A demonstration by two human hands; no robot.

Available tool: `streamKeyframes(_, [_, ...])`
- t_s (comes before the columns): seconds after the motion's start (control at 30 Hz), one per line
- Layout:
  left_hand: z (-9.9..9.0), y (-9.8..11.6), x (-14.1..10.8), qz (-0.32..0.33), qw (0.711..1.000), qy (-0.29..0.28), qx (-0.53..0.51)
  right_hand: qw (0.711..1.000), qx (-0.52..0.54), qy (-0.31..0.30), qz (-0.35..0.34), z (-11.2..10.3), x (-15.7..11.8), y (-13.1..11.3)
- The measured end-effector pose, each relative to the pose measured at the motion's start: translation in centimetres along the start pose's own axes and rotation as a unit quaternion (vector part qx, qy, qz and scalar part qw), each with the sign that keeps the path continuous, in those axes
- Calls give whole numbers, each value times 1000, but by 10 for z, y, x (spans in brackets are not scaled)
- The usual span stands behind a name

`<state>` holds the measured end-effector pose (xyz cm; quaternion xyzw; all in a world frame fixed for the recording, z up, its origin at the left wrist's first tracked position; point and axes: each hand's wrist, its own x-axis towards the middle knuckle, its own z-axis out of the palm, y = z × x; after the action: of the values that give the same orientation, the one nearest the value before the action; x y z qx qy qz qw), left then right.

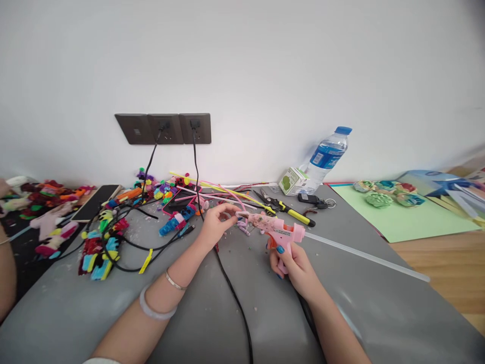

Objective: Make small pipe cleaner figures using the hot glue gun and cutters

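Note:
A pink glue gun (278, 228) is held by its handle in my right hand (293, 265), its nozzle pointing left. A long translucent glue stick (364, 255) sticks out of its back end. My left hand (220, 222) is closed at the nozzle tip, thumb and fingertips pinched together; a small whitish piece seems to be between them, too small to make out. Behind the hands lie pink and yellow pipe cleaners (227, 192) and yellow-black pliers (291, 211).
Black cables (231, 288) run from the wall sockets (162, 129) across the grey table (189, 323). Fuzzy colourful figures (100, 253) lie left, near a phone (96, 202). A bottle (328, 156), small box (291, 181), keys (316, 200) and green paper (401, 222) are right. Another person's arm (6, 273) shows far left.

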<state>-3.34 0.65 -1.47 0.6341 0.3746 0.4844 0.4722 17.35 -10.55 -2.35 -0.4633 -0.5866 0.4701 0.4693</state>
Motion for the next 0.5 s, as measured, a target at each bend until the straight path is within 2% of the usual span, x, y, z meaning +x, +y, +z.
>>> streamKeyframes(0.5, [-1, 1, 1, 9, 999, 21, -44, 1000, 0, 23, -9, 0, 1, 5])
